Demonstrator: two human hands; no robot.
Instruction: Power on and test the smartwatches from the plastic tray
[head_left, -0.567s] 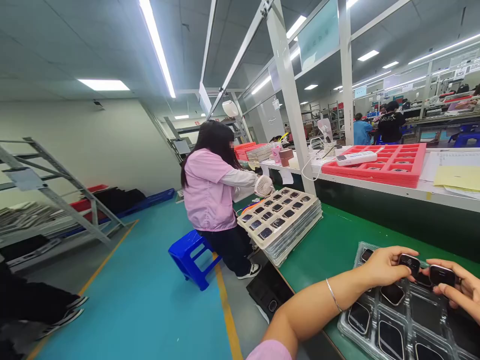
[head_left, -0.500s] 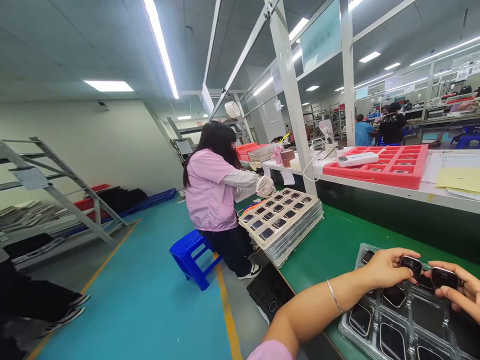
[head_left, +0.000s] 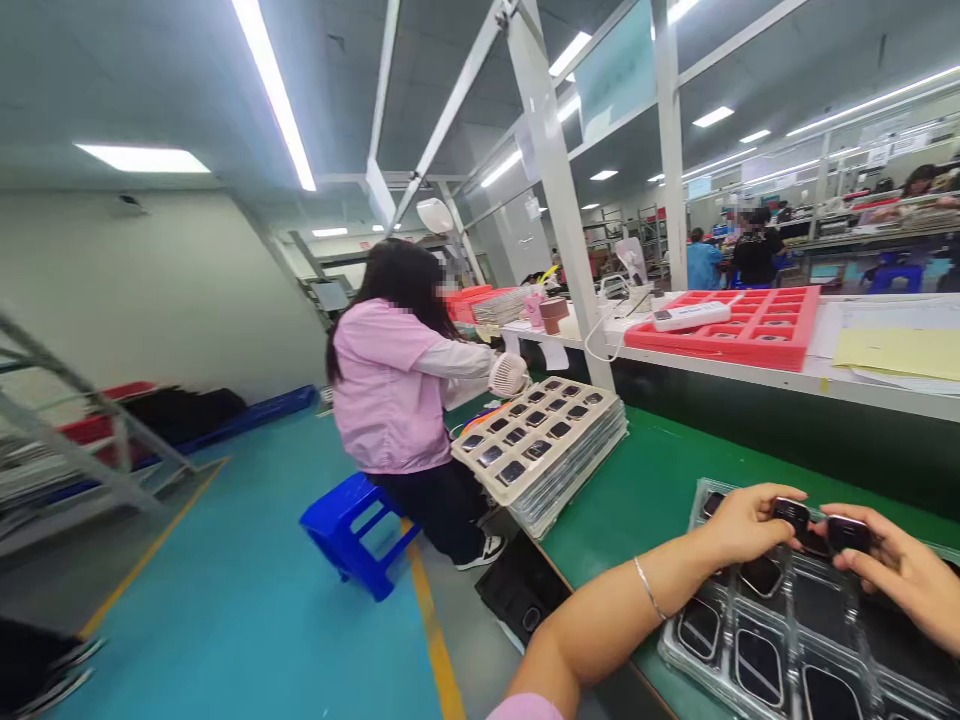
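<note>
My left hand (head_left: 754, 525) pinches a dark square watch-like device (head_left: 790, 515) by its edges, above a clear plastic tray (head_left: 725, 665). Close beside it, my right hand (head_left: 896, 565) grips a second device (head_left: 847, 535) between thumb and fingers. Both are over the tray's far part, and a dark piece between them is too small to tell. In the near part of the tray, several similar devices, one of them a silver-rimmed device (head_left: 759, 665), lie in the compartments. A bracelet (head_left: 649, 588) circles my left forearm.
Left of the tray, a tall tray stack (head_left: 574, 478) with several devices on top stands on the green table (head_left: 652, 455). A person in pink (head_left: 390, 385) sits beyond it on a blue stool (head_left: 349, 525). Red foam trays (head_left: 720, 345) rest on the shelf above.
The view has turned slightly, so the surroundings sit further left. Both hands keep their devices close together over the tray. The legs at the lower left show less.
</note>
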